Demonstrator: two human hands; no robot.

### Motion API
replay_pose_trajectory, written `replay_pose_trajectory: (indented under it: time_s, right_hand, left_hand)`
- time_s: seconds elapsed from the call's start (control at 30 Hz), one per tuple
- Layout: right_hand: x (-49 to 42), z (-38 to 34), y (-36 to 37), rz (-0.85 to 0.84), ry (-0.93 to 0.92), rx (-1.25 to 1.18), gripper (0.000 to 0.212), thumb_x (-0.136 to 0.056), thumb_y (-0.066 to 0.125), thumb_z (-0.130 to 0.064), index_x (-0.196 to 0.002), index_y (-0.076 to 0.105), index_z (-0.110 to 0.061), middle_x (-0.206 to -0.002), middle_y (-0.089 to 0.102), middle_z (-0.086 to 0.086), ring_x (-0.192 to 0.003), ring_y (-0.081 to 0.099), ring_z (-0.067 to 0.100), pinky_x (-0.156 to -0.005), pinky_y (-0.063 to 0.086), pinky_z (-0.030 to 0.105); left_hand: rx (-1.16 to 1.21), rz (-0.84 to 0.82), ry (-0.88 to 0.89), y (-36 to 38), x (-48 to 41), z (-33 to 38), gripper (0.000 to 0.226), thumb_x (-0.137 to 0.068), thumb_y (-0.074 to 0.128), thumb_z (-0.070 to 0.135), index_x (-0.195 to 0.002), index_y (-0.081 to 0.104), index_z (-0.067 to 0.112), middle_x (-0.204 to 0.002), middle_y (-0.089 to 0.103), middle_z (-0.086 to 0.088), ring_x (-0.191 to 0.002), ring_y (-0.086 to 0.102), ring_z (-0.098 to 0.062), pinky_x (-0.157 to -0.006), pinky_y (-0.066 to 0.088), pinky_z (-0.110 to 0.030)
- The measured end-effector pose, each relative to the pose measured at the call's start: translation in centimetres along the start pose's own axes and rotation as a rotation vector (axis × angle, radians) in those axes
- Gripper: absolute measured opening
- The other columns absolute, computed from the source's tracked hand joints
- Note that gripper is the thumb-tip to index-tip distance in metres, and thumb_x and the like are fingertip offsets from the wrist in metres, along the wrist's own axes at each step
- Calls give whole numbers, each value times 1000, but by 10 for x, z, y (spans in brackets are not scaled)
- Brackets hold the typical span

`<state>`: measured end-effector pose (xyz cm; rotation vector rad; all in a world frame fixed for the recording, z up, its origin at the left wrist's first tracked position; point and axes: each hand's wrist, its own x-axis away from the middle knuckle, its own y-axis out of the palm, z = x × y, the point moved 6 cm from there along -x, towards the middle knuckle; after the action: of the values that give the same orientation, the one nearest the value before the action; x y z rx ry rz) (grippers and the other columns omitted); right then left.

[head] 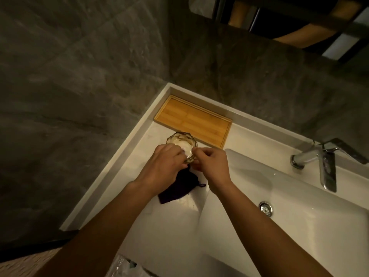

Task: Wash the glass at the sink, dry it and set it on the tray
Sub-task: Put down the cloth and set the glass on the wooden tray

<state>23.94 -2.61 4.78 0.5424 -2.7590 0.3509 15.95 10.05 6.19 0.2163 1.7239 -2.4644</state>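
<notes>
- Nearest the camera, two bare forearms reach out over the white counter point(175, 226).
- The left hand point(165, 162) grips the faceted glass point(181, 145), held tilted above the counter, clear of the basin.
- Beneath the hands lies a dark cloth point(177, 188) — so this looks like the drying step, though dim light hides any wetness.
- The right hand point(211, 162) pinches the glass's rim.
- The bamboo tray point(199, 120) just beyond holds nothing — setting down remains.
- The faucet point(319, 162) shows no running water.
</notes>
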Motion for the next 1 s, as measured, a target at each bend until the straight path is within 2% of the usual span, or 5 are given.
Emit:
replay_pose_trajectory:
  time_s: [0.13, 0.3, 0.43, 0.6, 1.0]
  right_hand:
    - [-18, -6, -13, 83, -13, -34, 20, -90, 70, -21, -76, 83, -17, -76, 79, 9, -80, 76, 37, -78, 63, 59]
    - [-49, -4, -28, 177, 28, -88, 26, -91, 70, -16, -68, 81, -20, -72, 77, 8, -75, 75, 34, -78, 64, 54]
    - [-74, -2, -35, 204, 52, -116, 22, -93, 69, -16, -76, 82, -11, -71, 75, 8, -66, 69, 20, -70, 62, 42]
    - [-107, 3, -34, 227, 126, -113, 30, -95, 68, -18, -67, 80, -16, -66, 72, 6, -67, 67, 26, -75, 62, 52]
    - [-147, 2, -20, 204, 205, 17, 33, -103, 61, -28, -77, 77, -14, -72, 73, 13, -67, 67, 25, -77, 63, 44]
  left_hand:
    - [196, 151, -208, -15, -23, -10, 44, -85, 78, 36, -126, 67, 21, -137, 52, -6, -128, 45, -21, -106, 38, -37]
    - [702, 219, -679, -8, -58, -48, 46, -98, 65, 34, -140, 60, 15, -128, 64, 1, -109, 61, -8, -84, 45, -11]
    - [875, 214, -714, 14, -89, -59, 28, -98, 66, 22, -123, 74, 14, -114, 78, -1, -104, 71, -12, -100, 57, -39]
    - [912, 249, -733, 27, -122, -70, 28, -97, 66, 15, -124, 73, 9, -120, 75, -5, -106, 68, -13, -87, 52, -18]
    - [846, 188, -790, 50, -151, -102, 30, -101, 61, 17, -128, 70, 8, -125, 72, -8, -111, 64, -19, -93, 51, -31]
